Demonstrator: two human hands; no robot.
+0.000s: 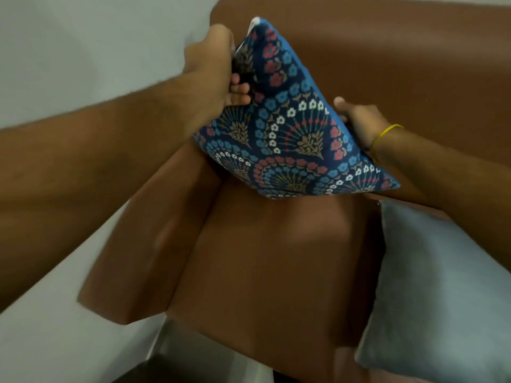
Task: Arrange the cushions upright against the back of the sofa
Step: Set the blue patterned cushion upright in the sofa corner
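A dark blue cushion (287,134) with a red, white and gold flower pattern stands tilted in the left corner of the brown sofa (262,258), its lower edge on the seat. My left hand (213,76) grips its upper left corner. On the cushion's right edge lies my right hand (359,121), with a yellow band at the wrist; its fingers are hidden behind the cushion. The sofa back (401,64) rises just behind the cushion. A plain grey cushion (442,286) lies flat on the seat at the lower right.
The sofa's left armrest (143,244) runs along a pale wall (69,51). A pale floor strip and something dark (171,369) show below the seat's front edge.
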